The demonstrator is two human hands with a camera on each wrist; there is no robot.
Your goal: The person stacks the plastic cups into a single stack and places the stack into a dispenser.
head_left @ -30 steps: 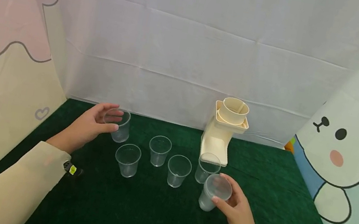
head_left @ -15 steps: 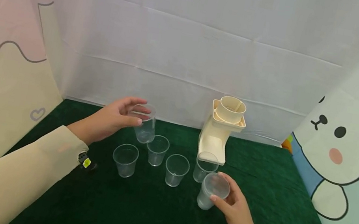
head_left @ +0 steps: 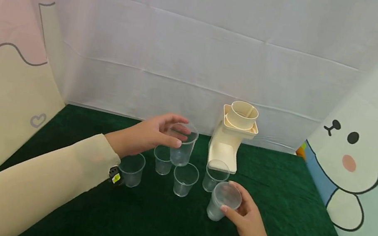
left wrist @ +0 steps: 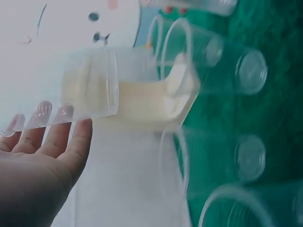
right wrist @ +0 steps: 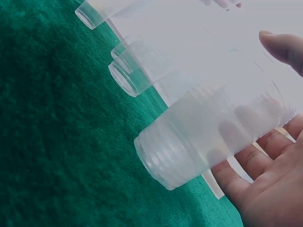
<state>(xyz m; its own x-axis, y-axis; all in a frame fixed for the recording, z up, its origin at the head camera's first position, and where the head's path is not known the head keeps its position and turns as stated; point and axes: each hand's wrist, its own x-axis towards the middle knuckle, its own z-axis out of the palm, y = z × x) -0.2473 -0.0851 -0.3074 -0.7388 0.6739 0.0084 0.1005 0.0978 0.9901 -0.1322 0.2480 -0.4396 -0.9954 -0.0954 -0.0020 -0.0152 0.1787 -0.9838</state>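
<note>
My left hand point(head_left: 154, 133) holds a clear plastic cup point(head_left: 182, 155) above the green cloth, thumb on the near side and fingers behind it. In the left wrist view the fingers lie along the wall of this cup point(left wrist: 90, 87). My right hand point(head_left: 248, 219) grips a stack of nested clear cups point(head_left: 218, 207), whose ridged layers show near the base in the right wrist view point(right wrist: 165, 156). Between the hands stand single upright cups: one at the left point(head_left: 131, 176), one behind the raised cup point(head_left: 162, 166), one in the middle point(head_left: 183, 185) and one beside the stack point(head_left: 211, 183).
A cream plastic stand with a round top point(head_left: 233, 136) is at the back right, just behind the nearest single cup. Dark green cloth point(head_left: 161, 231) covers the table. A white curtain point(head_left: 171, 47) closes the back, with printed panels at both sides.
My left hand has lifted a cup from the far left and carried it right, past the back cup. My right hand stays at the stack.
</note>
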